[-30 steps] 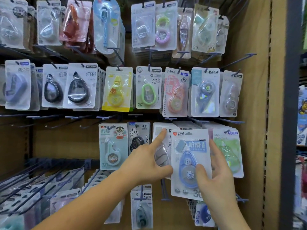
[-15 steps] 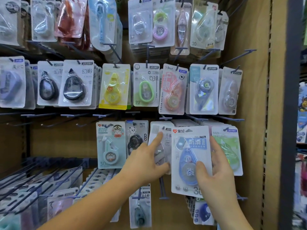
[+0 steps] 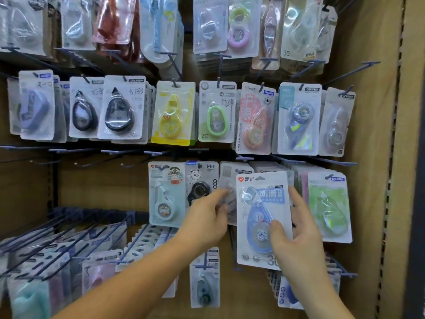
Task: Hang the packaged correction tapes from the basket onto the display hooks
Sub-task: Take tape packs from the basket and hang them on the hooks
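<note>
My right hand (image 3: 296, 236) grips a packaged blue correction tape (image 3: 259, 208) by its right edge, thumb on the front and fingers behind. The pack is raised against the third row of the display, its top hole near the hook (image 3: 243, 158) there. My left hand (image 3: 207, 217) reaches to the grey pack (image 3: 227, 178) hanging just left of it, fingers touching that pack's front. The basket is out of view.
Rows of hanging correction tape packs fill the pegboard, a green pack (image 3: 328, 208) to the right and a mint pack (image 3: 165, 194) to the left. Bare hooks (image 3: 76, 150) stick out at mid left. A brown side panel (image 3: 372, 157) closes the right.
The blue pack has risen slightly and moved closer to the hanging stack. My left index finger has lowered from pointing up to lying against the grey pack.
</note>
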Demonstrator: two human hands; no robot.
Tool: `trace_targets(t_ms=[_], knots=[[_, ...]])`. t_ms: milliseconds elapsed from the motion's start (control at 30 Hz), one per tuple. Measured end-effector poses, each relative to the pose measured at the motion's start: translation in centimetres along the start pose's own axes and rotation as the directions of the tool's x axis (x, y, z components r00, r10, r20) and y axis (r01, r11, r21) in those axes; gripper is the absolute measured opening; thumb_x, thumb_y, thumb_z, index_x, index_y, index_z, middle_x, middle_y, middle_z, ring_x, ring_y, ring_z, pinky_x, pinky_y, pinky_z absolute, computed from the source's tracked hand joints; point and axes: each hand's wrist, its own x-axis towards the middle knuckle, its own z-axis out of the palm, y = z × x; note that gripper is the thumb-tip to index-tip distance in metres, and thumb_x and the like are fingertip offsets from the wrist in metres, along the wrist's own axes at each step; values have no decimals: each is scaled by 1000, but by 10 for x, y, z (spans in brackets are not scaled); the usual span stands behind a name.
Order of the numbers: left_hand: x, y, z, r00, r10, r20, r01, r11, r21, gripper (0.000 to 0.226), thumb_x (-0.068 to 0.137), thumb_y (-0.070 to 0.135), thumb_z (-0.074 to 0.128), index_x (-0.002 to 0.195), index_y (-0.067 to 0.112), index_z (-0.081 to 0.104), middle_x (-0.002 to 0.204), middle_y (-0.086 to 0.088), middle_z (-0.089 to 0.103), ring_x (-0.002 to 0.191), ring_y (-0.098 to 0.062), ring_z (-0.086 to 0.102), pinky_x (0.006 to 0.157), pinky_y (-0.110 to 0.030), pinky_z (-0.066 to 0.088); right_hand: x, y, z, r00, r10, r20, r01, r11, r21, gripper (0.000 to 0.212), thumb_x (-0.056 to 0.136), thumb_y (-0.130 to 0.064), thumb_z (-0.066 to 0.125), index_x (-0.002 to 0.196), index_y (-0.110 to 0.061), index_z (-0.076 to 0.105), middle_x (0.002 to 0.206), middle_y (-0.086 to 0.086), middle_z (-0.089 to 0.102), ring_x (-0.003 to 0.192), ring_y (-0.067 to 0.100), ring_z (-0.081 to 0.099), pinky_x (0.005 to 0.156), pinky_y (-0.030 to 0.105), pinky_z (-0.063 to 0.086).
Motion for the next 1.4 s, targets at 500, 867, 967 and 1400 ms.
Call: trace_targets(t_ms=[500, 867, 967, 1400], knots=[[-69, -67, -101, 993, -99, -58, 88, 981, -170, 105, 77, 49, 89, 143, 76, 12, 115, 23, 48, 85, 4, 58, 80, -28, 59, -5, -5, 142, 957, -69, 282, 107, 987, -120, 76, 100, -21, 65, 154, -57, 26, 143, -15, 55, 120, 1, 61, 96, 35, 59], [-53, -95, -118, 998, -23, -62, 17, 995, -98, 111, 79, 50, 87, 144, 79, 2, 117, 16, 49, 102, 6, 56, 91, -19, 53, 17, -21, 178, 899, -109, 423, 280, 887, -367, 88, 97, -37, 50, 140, -78, -14, 148, -17, 46, 131, 14, 54, 101, 44, 53], [-55, -99, -115, 998, -30, -57, 23, 993, -112, 114, 75, 54, 89, 148, 75, 4, 120, 19, 49, 105, 6, 55, 93, -25, 55, 18, -26, 175, 875, -67, 479, 330, 807, -490, 90, 96, -38, 49, 144, -74, -18, 115, -11, 62, 101, 18, 63, 85, 43, 56], [-16, -121, -118, 991, -110, -78, 117, 988, 103, 94, 85, 45, 81, 156, 59, 21, 124, 12, 47, 105, -5, 58, 92, -30, 55, 45, -15, 188, 918, -11, 397, 309, 646, -697, 73, 94, -56, 57, 159, -42, 27, 143, -1, 51, 129, 25, 54, 100, 43, 52]])
